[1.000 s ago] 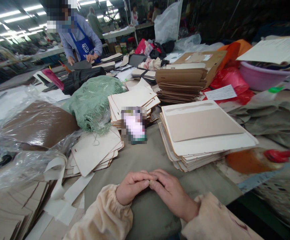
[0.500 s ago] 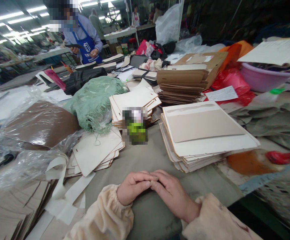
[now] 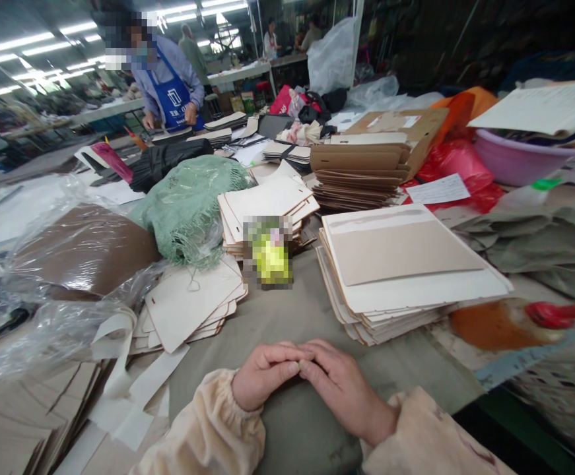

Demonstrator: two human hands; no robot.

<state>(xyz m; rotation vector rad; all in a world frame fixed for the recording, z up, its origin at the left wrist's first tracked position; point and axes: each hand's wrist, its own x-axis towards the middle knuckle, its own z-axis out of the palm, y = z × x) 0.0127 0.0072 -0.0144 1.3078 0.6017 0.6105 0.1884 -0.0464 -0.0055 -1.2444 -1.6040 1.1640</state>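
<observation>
My left hand (image 3: 266,374) and my right hand (image 3: 345,388) meet over the grey-green cloth (image 3: 287,316) in front of me. Their fingers are closed and overlap at the tips, and the two thumbs come together. I see no object in either hand, though the undersides of the palms are hidden. Beyond my right hand lies a stack of pale sheets (image 3: 406,293) with a beige panel (image 3: 406,245) on top. Past my left hand, to the left, are loose off-white cut pieces (image 3: 188,303) with rounded corners.
A green fringed cloth bundle (image 3: 193,198) and a plastic-wrapped brown panel (image 3: 84,251) lie left. Brown pieces (image 3: 361,158) are piled behind. At right are an orange bottle (image 3: 500,323) with a red cap and a purple basin (image 3: 529,155). A person in a blue apron (image 3: 175,99) stands across the table.
My hands stay together in the same pose. The view shifts slightly. The person across the table has lowered their hands, and the dark piece they held up is no longer raised.
</observation>
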